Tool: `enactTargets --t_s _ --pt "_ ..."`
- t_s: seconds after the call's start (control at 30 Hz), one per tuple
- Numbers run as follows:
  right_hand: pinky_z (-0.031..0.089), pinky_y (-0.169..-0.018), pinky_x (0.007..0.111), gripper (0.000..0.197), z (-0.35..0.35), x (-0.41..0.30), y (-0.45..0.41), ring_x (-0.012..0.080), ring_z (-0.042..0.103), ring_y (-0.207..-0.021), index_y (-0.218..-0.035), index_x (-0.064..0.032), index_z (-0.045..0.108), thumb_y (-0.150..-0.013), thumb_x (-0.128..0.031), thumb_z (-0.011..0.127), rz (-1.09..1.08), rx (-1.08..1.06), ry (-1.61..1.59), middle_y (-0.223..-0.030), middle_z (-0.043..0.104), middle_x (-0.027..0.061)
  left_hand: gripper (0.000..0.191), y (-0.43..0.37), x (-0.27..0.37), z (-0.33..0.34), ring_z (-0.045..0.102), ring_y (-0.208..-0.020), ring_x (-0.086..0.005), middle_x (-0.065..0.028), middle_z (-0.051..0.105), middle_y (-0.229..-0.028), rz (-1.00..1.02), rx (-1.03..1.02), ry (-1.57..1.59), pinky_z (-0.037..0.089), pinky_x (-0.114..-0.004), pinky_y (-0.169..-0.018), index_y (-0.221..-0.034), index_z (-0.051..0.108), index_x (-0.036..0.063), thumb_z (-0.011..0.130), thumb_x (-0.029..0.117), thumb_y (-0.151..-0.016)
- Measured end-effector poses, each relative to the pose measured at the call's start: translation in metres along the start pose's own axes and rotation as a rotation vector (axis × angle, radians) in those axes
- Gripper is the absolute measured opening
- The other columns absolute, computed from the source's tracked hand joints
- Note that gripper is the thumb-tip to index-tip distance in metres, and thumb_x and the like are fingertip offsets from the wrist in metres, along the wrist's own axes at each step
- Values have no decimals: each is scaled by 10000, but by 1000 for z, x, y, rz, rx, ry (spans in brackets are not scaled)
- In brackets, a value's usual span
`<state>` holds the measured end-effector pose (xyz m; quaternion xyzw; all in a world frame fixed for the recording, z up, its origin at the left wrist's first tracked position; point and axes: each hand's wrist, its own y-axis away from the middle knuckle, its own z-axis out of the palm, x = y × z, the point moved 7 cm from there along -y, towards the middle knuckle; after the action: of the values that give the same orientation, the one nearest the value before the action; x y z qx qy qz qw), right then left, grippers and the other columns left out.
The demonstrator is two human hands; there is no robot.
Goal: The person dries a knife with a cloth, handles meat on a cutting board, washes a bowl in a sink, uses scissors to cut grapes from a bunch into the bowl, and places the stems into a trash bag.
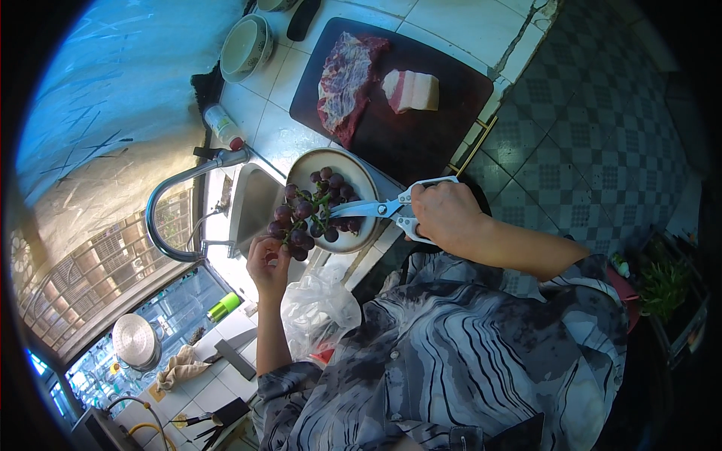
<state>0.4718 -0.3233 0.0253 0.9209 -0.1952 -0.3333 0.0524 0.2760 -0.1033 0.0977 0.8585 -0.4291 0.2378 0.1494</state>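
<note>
My left hand [269,264] pinches the stem end of a bunch of dark red grapes [303,209]. The bunch hangs partly over the near-left rim of a round plate [364,239], where more grapes rest. In my right hand [448,214] is a pair of kitchen scissors [383,209] with white handles. Their blades reach over the plate and point into the grape stems. The blade tips are partly hidden among the grapes, so whether they touch a stem cannot be told.
Beyond the plate, a dark cutting board [406,135] carries raw red meat [347,84] and a fatty pork piece [410,91]. A sink [256,197] with a curved faucet [155,208] lies left. Nearby are a plastic bag [318,301], a cleaver [234,359], stacked bowls [243,51] and a bottle [221,124].
</note>
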Motion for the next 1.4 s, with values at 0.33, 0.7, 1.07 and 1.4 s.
enactTargets --t_s 0.33,0.7,1.07,1.4 --pt "491 -534 294 164 11 6 -2 198 646 -634 -797 -28 603 -714 -164 642 4 13 118 -670 629 72 118 -6 -10 2 553 -684 -114 -60 548 -844 -64 28 7 481 -219 -588 -844 560 -19 636 -23 -754" --pt "487 -612 380 617 16 38 20 310 632 -655 -695 -18 652 -567 -615 738 150 -424 -426 -652 624 146 136 1 3 -1 577 -684 -135 -87 555 -879 63 78 -111 497 -236 -584 -863 563 -22 631 -44 -747" --pt "397 -474 346 629 37 34 9 231 563 -506 -708 -7 666 -595 -622 731 74 -509 -484 -546 561 115 138 0 18 4 612 -632 -196 -113 566 -865 188 101 -224 504 -270 -563 -856 567 -8 637 -27 -739" --pt "397 -480 338 632 43 38 7 220 555 -509 -705 -1 666 -609 -623 722 116 -546 -459 -536 549 114 133 0 18 5 607 -614 -193 -105 568 -844 167 136 -220 495 -280 -550 -852 570 -3 634 -27 -738"
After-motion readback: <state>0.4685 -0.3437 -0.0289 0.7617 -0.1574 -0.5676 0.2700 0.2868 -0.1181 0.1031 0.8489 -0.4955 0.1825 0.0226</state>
